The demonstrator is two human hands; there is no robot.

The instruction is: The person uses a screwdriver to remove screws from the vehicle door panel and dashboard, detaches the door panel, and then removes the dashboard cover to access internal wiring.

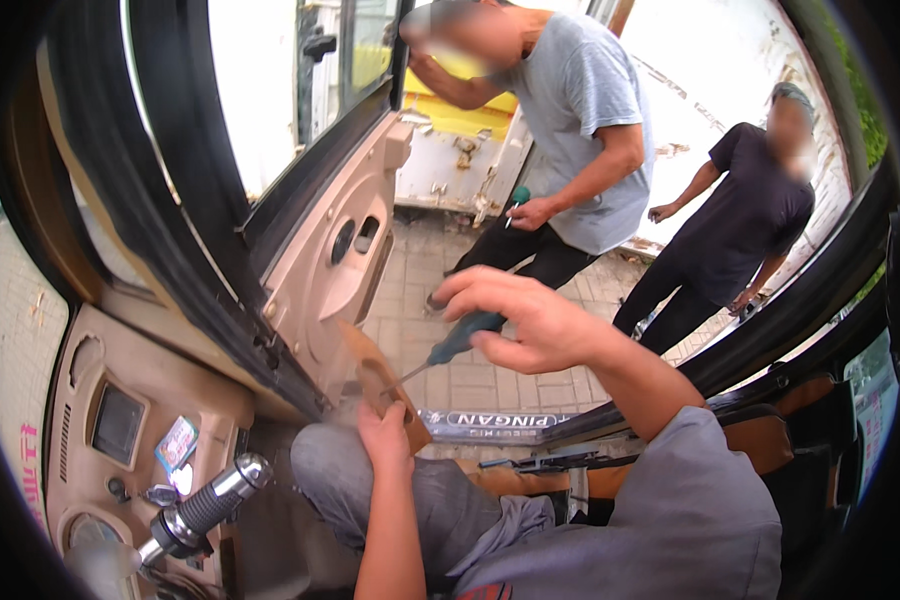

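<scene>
My left hand (388,430) grips a tan, curved flat piece (375,362) at the open vehicle doorway, above my grey-clad knee (320,460). My right hand (520,325) is loosely curled over the teal handle of a screwdriver (455,343), index finger raised. The screwdriver's shaft reaches down-left onto the tan piece; its exact tip is hard to make out. Just beyond, the beige door panel (330,290) stands swung open, with a speaker and handle recess.
A person in grey (590,130) leans by the door window, holding a green-handled tool (520,200). A person in dark clothes (735,210) stands at right. A gear lever (205,505) and dashboard (100,360) are at left. The metal sill (495,424) crosses below the doorway.
</scene>
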